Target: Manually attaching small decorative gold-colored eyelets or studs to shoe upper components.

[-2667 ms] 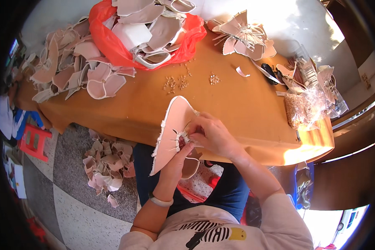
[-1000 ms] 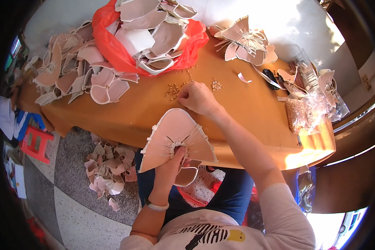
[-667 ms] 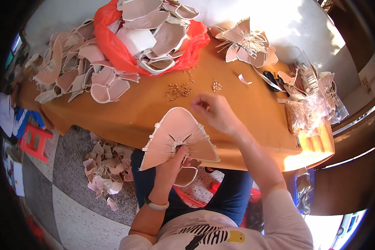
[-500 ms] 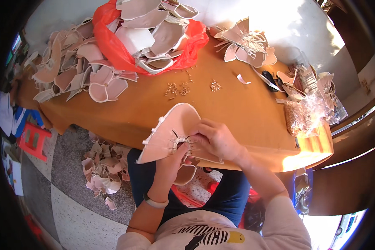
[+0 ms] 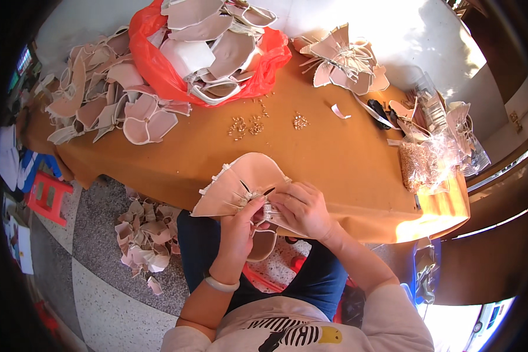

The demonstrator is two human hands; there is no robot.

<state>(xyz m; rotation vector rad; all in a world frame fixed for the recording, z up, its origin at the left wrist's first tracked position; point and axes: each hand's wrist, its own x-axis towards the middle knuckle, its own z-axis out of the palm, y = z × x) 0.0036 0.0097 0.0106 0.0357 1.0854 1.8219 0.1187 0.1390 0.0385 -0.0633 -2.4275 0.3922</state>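
At the far left of the frame is a red plastic stool [image 5: 61, 199], and above it a small lit screen [image 5: 23, 61] by the edge. A floor of dark grey and pale speckled squares [image 5: 117, 302] fills the lower left. A white wall [image 5: 387, 35], patched with sunlight, spans the top. At lower right stand a dark brown panel [image 5: 481, 270] and, beyond it, a white vehicle [image 5: 491, 317].
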